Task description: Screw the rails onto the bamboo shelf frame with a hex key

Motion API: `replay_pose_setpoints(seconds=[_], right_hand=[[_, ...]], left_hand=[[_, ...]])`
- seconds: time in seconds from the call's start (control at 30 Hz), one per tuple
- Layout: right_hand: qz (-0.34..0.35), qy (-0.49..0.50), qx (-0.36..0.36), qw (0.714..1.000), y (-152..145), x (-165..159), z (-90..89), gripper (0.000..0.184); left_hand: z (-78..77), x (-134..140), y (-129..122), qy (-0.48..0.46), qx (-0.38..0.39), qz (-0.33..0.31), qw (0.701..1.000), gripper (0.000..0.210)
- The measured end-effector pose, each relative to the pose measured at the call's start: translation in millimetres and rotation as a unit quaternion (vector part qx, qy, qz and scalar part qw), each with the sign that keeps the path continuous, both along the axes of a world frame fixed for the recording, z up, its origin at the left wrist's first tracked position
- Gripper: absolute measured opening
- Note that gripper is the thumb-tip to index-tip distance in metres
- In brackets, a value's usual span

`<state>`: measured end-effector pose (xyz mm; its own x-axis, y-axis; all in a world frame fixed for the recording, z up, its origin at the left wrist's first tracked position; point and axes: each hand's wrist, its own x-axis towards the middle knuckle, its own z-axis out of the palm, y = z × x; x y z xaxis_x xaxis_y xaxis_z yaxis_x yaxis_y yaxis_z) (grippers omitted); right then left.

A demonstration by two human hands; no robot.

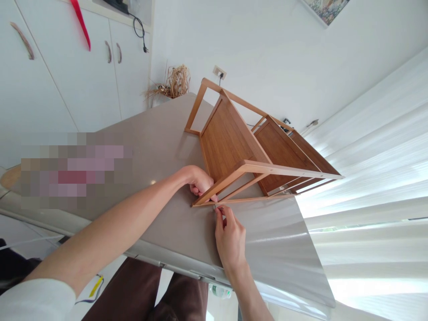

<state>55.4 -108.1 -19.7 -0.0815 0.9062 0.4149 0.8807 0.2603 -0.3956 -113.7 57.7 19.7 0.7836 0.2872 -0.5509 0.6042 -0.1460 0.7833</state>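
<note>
A brown wooden shelf rack [230, 129] lies tilted on its side across the grey table. My left hand [200, 182] reaches behind the near slanted leg, its fingers curled and closed at the lower rail. Part of those fingers is hidden by the wood. On the near side of that same rail, my right hand [230, 232] is closed in a pinch, thumb and forefinger together against the wood. Whatever small thing sits between those fingertips is too small to make out. Both hands' fingertips are close together, with the thin rail between them.
The grey table [160, 147] runs to the wall. A blurred pinkish patch [76, 171] covers its left end. Dried straw [177, 82] stands at the far corner, white cabinets [67, 67] rise at left, and a white curtain [377, 187] hangs at right.
</note>
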Motion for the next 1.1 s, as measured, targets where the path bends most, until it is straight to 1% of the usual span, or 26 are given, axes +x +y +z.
replay_pose_setpoints(seconds=[0.2, 0.33, 0.47, 0.63, 0.73, 0.87, 0.93, 1.0, 1.1], right_hand=[[-0.017, 0.057, -0.041, 0.997, 1.0, -0.6, 5.2, 0.029], [-0.042, 0.125, -0.073, 0.989, 1.9, 0.1, 8.3, 0.030], [-0.056, 0.144, -0.079, 0.985, 3.4, 2.2, 9.2, 0.030], [-0.056, 0.172, -0.095, 0.979, 4.5, 3.3, 10.0, 0.029], [-0.048, 0.148, -0.074, 0.985, 3.5, 2.9, 8.7, 0.028], [-0.011, 0.048, 0.006, 0.999, 0.6, 3.0, 2.1, 0.026], [0.010, -0.019, 0.052, 0.998, -0.7, 2.9, -1.1, 0.026], [0.023, -0.071, 0.082, 0.994, -1.6, 2.3, -2.6, 0.026], [0.023, -0.103, 0.100, 0.989, -1.9, 0.9, -1.9, 0.026]], left_hand=[[2.2, 0.5, -1.6, 0.004, 0.002, 0.008, 1.000, 0.055], [4.4, -0.1, -3.2, 0.005, 0.005, 0.012, 1.000, 0.053], [3.9, -0.2, -3.1, 0.005, 0.007, 0.012, 1.000, 0.054], [1.6, 0.3, -1.7, 0.002, 0.008, 0.006, 1.000, 0.053], [-0.1, 0.9, -0.6, 0.007, 0.009, 0.002, 1.000, 0.053], [-2.6, 1.5, 1.0, 0.010, 0.007, -0.001, 1.000, 0.059], [-3.3, 1.6, 1.6, 0.009, 0.006, -0.003, 1.000, 0.061], [-3.3, 1.7, 1.7, 0.008, 0.006, -0.003, 1.000, 0.060], [-3.1, 1.8, 1.5, 0.010, 0.006, -0.001, 1.000, 0.060]])
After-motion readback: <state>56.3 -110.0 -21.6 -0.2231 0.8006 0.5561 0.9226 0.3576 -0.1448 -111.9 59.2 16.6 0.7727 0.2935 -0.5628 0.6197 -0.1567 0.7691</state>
